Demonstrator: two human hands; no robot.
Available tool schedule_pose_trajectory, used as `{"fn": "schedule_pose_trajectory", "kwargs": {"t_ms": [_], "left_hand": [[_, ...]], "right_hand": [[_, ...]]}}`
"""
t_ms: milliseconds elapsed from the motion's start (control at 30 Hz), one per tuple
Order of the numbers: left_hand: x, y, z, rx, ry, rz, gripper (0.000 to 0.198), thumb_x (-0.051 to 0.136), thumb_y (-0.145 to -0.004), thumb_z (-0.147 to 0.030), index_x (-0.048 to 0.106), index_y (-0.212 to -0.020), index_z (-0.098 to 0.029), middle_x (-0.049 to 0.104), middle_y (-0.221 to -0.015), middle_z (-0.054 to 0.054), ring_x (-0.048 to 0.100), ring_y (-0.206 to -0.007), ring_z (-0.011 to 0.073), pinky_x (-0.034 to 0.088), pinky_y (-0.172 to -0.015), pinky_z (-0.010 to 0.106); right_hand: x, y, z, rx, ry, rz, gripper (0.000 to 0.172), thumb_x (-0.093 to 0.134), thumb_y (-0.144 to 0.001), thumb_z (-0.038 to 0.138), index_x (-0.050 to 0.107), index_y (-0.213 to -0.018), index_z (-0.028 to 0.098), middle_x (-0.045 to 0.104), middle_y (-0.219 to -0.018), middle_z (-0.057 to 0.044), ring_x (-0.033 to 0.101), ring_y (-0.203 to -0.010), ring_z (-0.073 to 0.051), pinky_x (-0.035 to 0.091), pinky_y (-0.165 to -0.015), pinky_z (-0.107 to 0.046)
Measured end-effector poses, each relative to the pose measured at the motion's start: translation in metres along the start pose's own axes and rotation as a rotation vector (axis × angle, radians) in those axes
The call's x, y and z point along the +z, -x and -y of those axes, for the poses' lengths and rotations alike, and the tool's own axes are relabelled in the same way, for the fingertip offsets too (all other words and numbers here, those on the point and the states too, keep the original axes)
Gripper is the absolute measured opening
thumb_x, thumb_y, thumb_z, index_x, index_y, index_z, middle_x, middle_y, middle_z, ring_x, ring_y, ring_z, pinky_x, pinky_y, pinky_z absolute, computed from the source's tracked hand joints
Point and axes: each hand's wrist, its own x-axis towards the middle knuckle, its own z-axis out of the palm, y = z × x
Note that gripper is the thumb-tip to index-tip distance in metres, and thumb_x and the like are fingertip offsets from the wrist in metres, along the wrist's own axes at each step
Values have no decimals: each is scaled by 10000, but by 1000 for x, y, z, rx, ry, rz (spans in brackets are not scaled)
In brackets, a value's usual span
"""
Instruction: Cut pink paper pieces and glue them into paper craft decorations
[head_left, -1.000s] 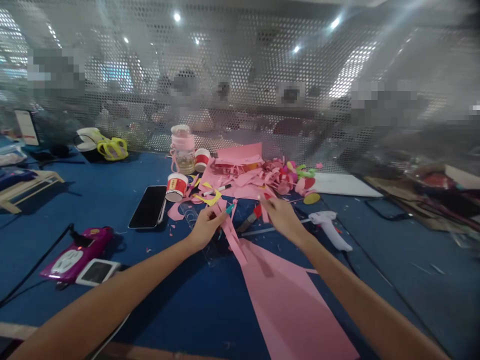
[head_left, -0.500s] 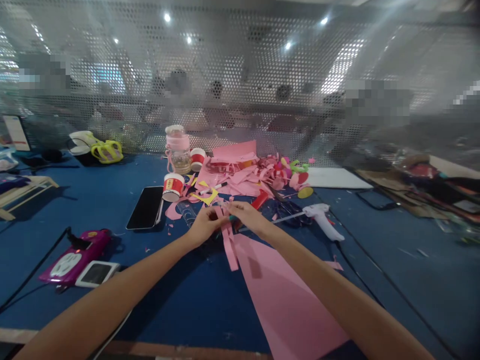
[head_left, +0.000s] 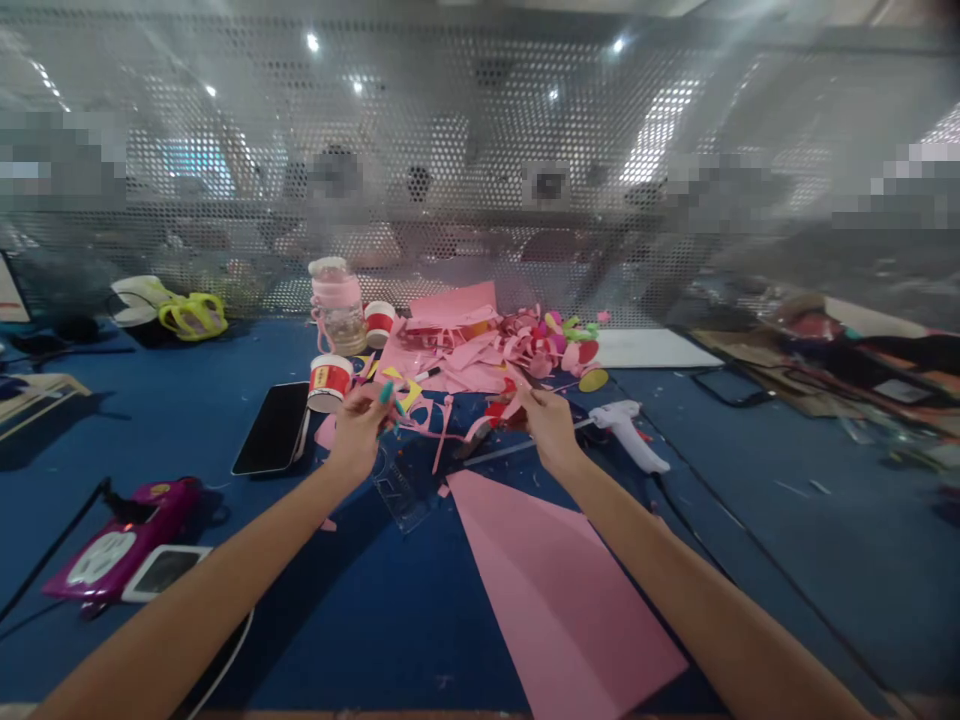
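Observation:
My left hand [head_left: 358, 425] is closed in a pinch beside the red and white paper cup. My right hand [head_left: 553, 425] pinches as well, just behind the near pink sheet. Between the two hands a narrow pink paper strip [head_left: 435, 434] hangs in a sagging curve, its ends at my fingertips; another thin piece dangles from its middle. A large pink paper sheet [head_left: 559, 590] lies below my right forearm. Left of that sheet is a clear plastic stencil [head_left: 405, 505]. A white glue gun [head_left: 630, 435] rests to the right of my right hand.
Pink paper scraps [head_left: 465, 360] are heaped at the back. Around them stand a bottle [head_left: 337, 310], paper cups [head_left: 328, 385] and a white board [head_left: 652, 348]. At left lie a phone [head_left: 271, 428] and a purple device [head_left: 124, 545] with a cable. A perforated screen [head_left: 480, 240] closes off the back.
My hands have moved apart, left and right, with the pink strip now stretched between them. The stencil shows more fully. The whole view has shifted slightly.

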Motion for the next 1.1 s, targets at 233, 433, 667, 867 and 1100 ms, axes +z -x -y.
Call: {"fn": "schedule_pose_trajectory", "kwargs": {"t_ms": [233,433,667,867,1100], "left_hand": [[-2,-4,-3,-224,220,-128,307,799,-508,-312,545,-614,-177,505,-529,-66,440,-450,34,386,-453,168],[-2,-11,3,-137,153,-270,361,777,-529,-271,436,-507,-154,419,-449,-84,346,-375,13,268,-360,156],[-7,-14,6,-62,66,-441,344,793,-467,-322,516,-554,-137,469,-449,-85,334,-342,1,240,-335,153],[-8,-12,9,-81,-53,-484,335,766,-510,-371,526,-570,-144,463,-437,-86,366,-337,15,210,-318,153],[-2,-5,11,-18,-115,-223,308,745,-553,-357,515,-549,-152,471,-442,-75,365,-349,19,241,-342,157]], "right_hand": [[-14,-14,-13,61,-143,-218,168,529,-746,305,531,-612,203,512,-376,34,509,-351,-135,420,-331,-240],[-11,-13,-5,59,-297,-197,194,569,-751,296,474,-613,197,580,-500,18,596,-466,-123,540,-498,-258],[-11,-6,-3,68,-350,-225,129,605,-685,237,507,-621,183,594,-495,19,549,-388,-108,500,-389,-220],[-2,4,1,78,-363,-89,149,599,-673,262,472,-640,189,673,-660,-56,630,-532,-155,534,-473,-267],[13,26,8,-205,-85,99,350,652,-651,439,491,-849,199,641,-945,-49,620,-855,-164,508,-717,-298]]}}
